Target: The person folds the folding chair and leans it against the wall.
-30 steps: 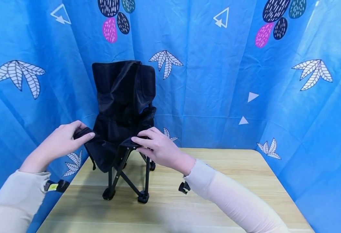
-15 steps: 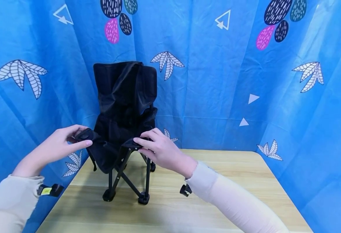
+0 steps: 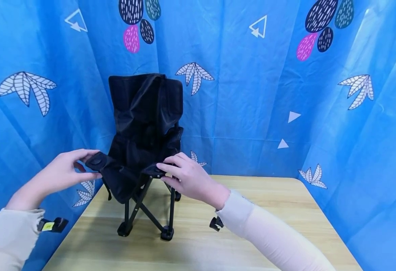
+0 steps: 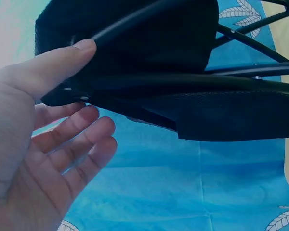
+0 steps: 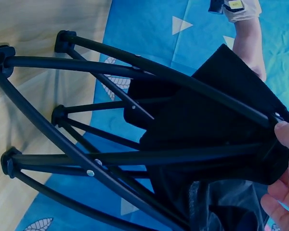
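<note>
A small black folding camp chair [image 3: 138, 113] stands upright on the wooden table, its crossed legs partly unfolded and its fabric seat sagging between the arms. At the front end of its left armrest [image 3: 99, 161], my left hand [image 3: 59, 169] pinches the tip, thumb on one side and fingers on the other. The left wrist view has the thumb lying on the armrest's dark fabric, with the fingers loosely bent beneath. My right hand [image 3: 192, 177] grips the front end of the right armrest [image 3: 153, 170], fingers on top and thumb below. Crossed leg tubes [image 5: 135, 159] and plastic feet [image 5: 9, 161] fill the right wrist view.
The pale wooden table [image 3: 252, 226] extends to the right of the chair. A blue patterned curtain [image 3: 245, 94] hangs behind and along both sides, close to the chair's back. Black camera mounts [image 3: 52, 225] sit on both wrists.
My left hand has shifted slightly left and down, its thumb sliding from the top of the armrest to its edge. The front legs stand slightly farther apart. My right hand keeps its grip.
</note>
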Tool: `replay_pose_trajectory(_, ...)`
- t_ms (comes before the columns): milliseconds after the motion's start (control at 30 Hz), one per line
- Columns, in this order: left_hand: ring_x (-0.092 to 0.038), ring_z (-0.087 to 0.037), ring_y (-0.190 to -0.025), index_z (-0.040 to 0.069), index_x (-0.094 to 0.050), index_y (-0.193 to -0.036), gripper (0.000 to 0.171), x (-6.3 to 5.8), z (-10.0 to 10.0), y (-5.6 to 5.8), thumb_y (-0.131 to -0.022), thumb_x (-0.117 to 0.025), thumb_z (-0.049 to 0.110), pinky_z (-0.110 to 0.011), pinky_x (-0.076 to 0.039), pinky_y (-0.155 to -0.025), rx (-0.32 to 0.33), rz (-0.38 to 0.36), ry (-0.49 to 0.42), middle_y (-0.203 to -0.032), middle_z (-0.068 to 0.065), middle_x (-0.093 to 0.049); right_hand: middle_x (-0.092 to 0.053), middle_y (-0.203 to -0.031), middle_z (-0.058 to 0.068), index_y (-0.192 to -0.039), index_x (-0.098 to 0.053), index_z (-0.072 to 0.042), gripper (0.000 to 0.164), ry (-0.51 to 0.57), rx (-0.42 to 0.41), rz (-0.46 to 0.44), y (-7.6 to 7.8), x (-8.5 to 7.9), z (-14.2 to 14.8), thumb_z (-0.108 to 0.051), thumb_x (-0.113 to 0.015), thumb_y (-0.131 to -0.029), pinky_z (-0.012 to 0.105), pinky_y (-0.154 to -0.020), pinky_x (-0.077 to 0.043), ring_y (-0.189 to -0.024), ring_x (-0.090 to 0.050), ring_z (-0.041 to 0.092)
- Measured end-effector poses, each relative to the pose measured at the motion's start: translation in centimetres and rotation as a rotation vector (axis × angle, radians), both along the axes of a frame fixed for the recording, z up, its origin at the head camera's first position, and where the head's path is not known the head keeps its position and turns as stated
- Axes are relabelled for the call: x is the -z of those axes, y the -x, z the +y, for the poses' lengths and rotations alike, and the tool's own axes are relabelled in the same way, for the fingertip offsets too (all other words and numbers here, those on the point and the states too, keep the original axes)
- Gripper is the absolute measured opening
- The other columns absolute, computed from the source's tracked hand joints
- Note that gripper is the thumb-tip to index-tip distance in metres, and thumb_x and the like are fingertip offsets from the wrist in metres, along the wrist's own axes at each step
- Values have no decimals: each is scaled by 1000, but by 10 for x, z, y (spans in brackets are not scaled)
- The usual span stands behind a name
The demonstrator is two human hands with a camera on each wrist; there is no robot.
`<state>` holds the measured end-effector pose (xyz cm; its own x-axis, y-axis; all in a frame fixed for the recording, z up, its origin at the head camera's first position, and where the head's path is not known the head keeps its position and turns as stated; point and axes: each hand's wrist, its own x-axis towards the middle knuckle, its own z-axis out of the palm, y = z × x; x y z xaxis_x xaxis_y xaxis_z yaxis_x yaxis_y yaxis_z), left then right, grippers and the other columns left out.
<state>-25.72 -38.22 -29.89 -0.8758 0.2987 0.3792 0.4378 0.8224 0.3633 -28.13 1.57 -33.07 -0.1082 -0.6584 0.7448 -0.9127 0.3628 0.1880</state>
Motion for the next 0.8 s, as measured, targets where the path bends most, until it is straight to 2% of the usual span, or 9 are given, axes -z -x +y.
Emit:
replay_pose_trajectory(133, -55, 13, -97, 2, -70, -139, 63, 7, -1, 0, -83, -96, 16, -6, -49, -78, -11, 96, -10, -120, -17, -76, -76, -121, 8, -130, -78, -7, 37, 2, -4, 3, 0, 3, 0, -21, -86, -96, 25, -95, -59, -109, -68, 22)
replay_pose_trajectory(333, -68, -40, -110, 3, -72, -138, 64, 10, -2, 2, -80, -98, 10, 7, -34, -86, 7, 166, -14, -131, -26, -74, -76, -120, 9, -129, -78, -7, 37, 15, -5, 19, 2, 5, 0, -21, -85, -97, 24, -94, -59, -109, -68, 21)
replay_pose_trajectory(400, -69, -44, -110, 3, -74, -136, 62, 11, -3, 3, -79, -98, 10, 7, -33, -86, 2, 176, -15, -130, -27, -75, -76, -119, 8, -129, -78, -7, 36, 16, -4, 22, 2, 6, -1, -21, -85, -97, 24, -94, -59, -109, -68, 21)
replay_pose_trajectory(467, -73, -34, -108, 4, -76, -134, 60, 11, -4, 3, -79, -98, 11, 7, -33, -86, -6, 186, -18, -128, -27, -76, -77, -119, 8, -129, -78, -7, 35, 18, -5, 27, 3, 5, -1, -21, -85, -97, 24, -94, -59, -108, -68, 20)
replay_pose_trajectory(533, -74, -9, -106, 6, -78, -133, 58, 12, -6, 4, -79, -98, 11, 7, -32, -87, -7, 192, -33, -127, -26, -77, -77, -118, 7, -129, -79, -7, 35, 21, -9, 29, 3, 5, -2, -20, -85, -97, 24, -94, -59, -108, -69, 20)
replay_pose_trajectory(633, -75, -12, -106, 7, -78, -133, 57, 13, -6, 4, -80, -98, 12, 7, -32, -88, -12, 190, -47, -127, -27, -77, -77, -117, 7, -128, -79, -7, 35, 26, -14, 32, 4, 6, -2, -20, -85, -97, 24, -92, -59, -106, -69, 20)
replay_pose_trajectory(667, -73, 1, -108, 7, -78, -133, 57, 14, -6, 5, -79, -98, 11, 7, -32, -88, -9, 195, -54, -127, -27, -77, -77, -116, 7, -128, -79, -7, 35, 29, -16, 31, 4, 6, -2, -20, -86, -96, 23, -92, -59, -106, -69, 20)
replay_pose_trajectory(767, -68, 11, -112, 7, -78, -133, 57, 15, -4, 6, -79, -97, 10, 7, -31, -90, 2, 203, -69, -128, -27, -76, -77, -116, 7, -128, -79, -6, 35, 35, -13, 23, 4, 7, -2, -19, -86, -96, 23, -90, -59, -105, -69, 20)
replay_pose_trajectory(800, -60, 22, -113, 7, -78, -134, 58, 16, -4, 6, -79, -97, 9, 8, -32, -90, 9, 209, -74, -128, -28, -76, -78, -116, 7, -129, -79, -6, 36, 38, -10, 19, 5, 7, -2, -19, -86, -96, 23, -90, -59, -105, -69, 20)
